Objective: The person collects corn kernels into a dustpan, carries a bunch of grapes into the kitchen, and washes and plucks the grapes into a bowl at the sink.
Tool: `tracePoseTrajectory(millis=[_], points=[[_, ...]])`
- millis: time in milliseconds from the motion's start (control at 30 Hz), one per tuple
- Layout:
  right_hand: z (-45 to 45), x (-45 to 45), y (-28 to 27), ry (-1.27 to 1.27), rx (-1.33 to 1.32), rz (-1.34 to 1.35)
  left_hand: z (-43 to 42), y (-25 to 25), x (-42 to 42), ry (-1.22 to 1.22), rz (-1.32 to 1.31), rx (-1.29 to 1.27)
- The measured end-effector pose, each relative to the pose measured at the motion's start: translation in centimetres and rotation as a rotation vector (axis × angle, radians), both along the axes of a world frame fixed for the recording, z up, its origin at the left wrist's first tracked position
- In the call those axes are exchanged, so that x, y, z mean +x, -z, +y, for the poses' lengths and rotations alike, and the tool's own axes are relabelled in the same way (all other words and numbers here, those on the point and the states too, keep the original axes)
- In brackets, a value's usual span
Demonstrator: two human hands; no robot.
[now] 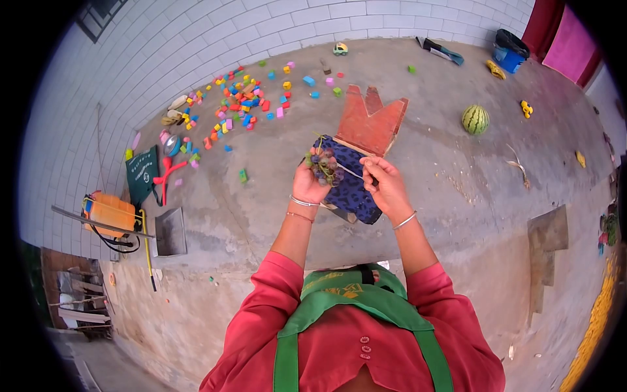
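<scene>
A small bunch of purple and green grapes (324, 168) rests in my left hand (309, 185), whose fingers curl round it from below. My right hand (386, 186) is closed in a pinch on a thin pale strand (351, 173) that runs towards the grapes; whether it is string or stem I cannot make out. Beneath both hands lies a dark blue spotted cloth (356, 200). Just beyond it is a red-brown board with a notched end (369, 124), partly covered by the cloth.
Toy blocks (245, 101) are scattered at the far left. A watermelon (475, 120) sits on the concrete at right. An orange sprayer tank (112, 212) and green bag (142, 173) stand by the left wall. A blue bucket (508, 59) is at back right. A step edge runs nearby.
</scene>
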State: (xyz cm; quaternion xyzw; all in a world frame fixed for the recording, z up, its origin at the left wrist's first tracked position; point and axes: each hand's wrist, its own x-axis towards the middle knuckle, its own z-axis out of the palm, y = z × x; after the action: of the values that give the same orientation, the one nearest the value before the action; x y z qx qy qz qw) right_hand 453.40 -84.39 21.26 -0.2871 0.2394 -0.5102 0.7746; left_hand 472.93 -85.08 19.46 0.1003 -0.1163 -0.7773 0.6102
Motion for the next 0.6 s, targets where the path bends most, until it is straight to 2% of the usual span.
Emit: tracePoseTrajectory(millis=[100, 167, 300, 367, 467, 600], points=[[0.2, 0.4, 0.1, -0.037, -0.004, 0.055, -0.3, 0.5, -0.1, 0.03, 0.055, -0.031], [0.4, 0.9, 0.2, -0.048, 0.003, 0.079, -0.3, 0.5, -0.5, -0.037, 0.059, 0.039], [0.3, 1.3, 0.7, -0.033, 0.005, 0.087, -0.4, 0.1, -1.0, 0.008, 0.129, 0.088], [0.1, 1.3, 0.9, -0.031, 0.017, 0.078, 0.4, -1.3, -1.8, -0.123, -0.067, 0.125], [-0.1, 1.3, 1.2, -0.024, 0.04, 0.056, 0.3, -0.9, -1.5, -0.069, -0.225, 0.13], [-0.3, 1.1, 2.0, -0.035, 0.096, 0.021, 0.4, -0.9, -1.9, -0.063, -0.182, 0.175]])
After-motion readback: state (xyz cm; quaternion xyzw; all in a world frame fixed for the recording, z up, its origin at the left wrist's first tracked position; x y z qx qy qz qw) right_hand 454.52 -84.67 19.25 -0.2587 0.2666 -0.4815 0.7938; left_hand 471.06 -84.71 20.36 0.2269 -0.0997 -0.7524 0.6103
